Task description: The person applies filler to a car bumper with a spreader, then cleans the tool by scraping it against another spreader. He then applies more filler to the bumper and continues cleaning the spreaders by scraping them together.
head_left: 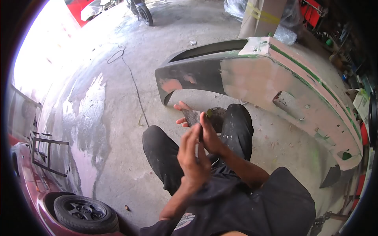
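Observation:
A dark grey piece of sandpaper (191, 116) is up in front of my knees. My right hand (212, 137) holds it, the thumb on the near side and fingertips showing past its far edge. My left hand (193, 159) is closed at the sheet's lower edge, its fingers pressed together close to the right thumb; the exact grip is partly hidden. Beyond the hands lies a car bumper (252, 80), part dark grey, part pinkish filler with green edges. A bucket (217, 118) stands between my knees, partly covered by the right hand.
At lower left is a dark red car body with a black wheel (84, 212), and a metal frame (49, 155) behind it. A thin hose (136, 90) runs across the concrete floor. A pillar (262, 17) rises behind the bumper. A motorbike wheel (145, 15) shows at the top.

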Demonstrator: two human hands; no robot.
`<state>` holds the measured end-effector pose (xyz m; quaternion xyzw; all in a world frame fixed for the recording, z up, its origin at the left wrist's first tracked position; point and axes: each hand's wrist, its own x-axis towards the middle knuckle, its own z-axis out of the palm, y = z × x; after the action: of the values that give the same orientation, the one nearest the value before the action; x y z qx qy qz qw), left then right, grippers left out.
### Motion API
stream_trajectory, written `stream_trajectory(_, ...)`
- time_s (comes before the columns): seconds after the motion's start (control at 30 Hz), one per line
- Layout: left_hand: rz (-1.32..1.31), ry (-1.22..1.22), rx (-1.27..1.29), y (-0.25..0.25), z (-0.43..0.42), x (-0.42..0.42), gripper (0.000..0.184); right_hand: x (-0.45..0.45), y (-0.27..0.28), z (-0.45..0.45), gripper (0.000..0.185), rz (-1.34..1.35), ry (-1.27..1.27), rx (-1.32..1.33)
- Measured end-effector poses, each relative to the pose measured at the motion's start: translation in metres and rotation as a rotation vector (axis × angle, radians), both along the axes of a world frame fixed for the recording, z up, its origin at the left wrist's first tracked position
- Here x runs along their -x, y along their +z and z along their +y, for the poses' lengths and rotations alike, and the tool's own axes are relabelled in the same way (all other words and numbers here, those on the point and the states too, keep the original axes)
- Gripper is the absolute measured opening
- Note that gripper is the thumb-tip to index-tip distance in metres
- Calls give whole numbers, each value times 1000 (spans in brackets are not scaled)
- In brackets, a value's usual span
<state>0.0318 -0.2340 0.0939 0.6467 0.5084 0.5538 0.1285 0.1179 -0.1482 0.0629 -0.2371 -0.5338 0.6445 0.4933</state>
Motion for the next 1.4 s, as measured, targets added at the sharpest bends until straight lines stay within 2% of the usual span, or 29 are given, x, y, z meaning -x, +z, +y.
stream_trajectory(0.1, -71, 18, -2, 7, 25, 18, 43, 9, -7, -15, 78, -9, -43, -60)
stream_trajectory(0.23, 24, -13, 19, -13, 6, 5, 45, 4, -23, 6, 100, 54, 19, 89)
stream_trajectory(0.33, 6, -45, 15, -15, -3, -3, 45, 0, -16, 4, 100, 52, -20, 50)
stream_trajectory(0.4, -46, -23, 16, -10, 13, 8, 44, 8, -29, -8, 99, 150, -14, 157)
stream_trajectory(0.47, -103, 7, 20, -8, 32, 17, 42, 11, -25, -22, 79, 83, -111, -3)
stream_trajectory(0.53, -75, 6, 51, -11, 27, 12, 43, 9, -35, -15, 82, 123, -103, 47)
stream_trajectory(0.57, -10, 19, 24, -17, 19, 4, 45, 4, -38, -3, 102, 223, 0, 168)
stream_trajectory(0.67, 30, -55, -32, -21, -3, -15, 50, -12, -13, 12, 108, 123, -88, 118)
stream_trajectory(0.73, -39, -61, 72, -16, 4, -4, 46, -6, -24, 7, 99, 143, -63, 63)
stream_trajectory(0.8, -73, -3, 32, -7, 27, 9, 47, 8, -26, -17, 93, 188, -76, 57)
stream_trajectory(0.87, -41, 21, 86, -14, 34, 11, 48, 13, -35, -27, 93, 93, -185, 29)
stream_trajectory(0.93, 48, 59, 81, -19, 23, 1, 48, 7, -36, -16, 92, 276, -94, 170)
stream_trajectory(1.0, 39, -19, 64, -23, 1, -12, 50, -10, -37, 6, 92, 278, -98, 165)
stream_trajectory(1.07, 15, -68, 37, -25, -6, -14, 51, -9, -19, 7, 100, 194, -226, 105)
stream_trajectory(1.13, -30, -49, 120, -23, 4, -5, 49, -1, -27, -2, 97, 140, -191, 17)
stream_trajectory(1.17, -14, -1, 92, -18, 14, -1, 50, 3, -25, -13, 94, 193, -145, 75)
stream_trajectory(1.27, -83, -28, 88, -17, 31, 6, 50, 10, -24, -23, 93, 163, -211, 94)
stream_trajectory(1.33, 51, 11, 102, -19, 11, 0, 47, 0, -27, -4, 91, 241, -135, 129)
stream_trajectory(1.4, 69, -31, 36, -24, -5, -10, 45, -8, -15, 5, 94, 197, -228, 91)
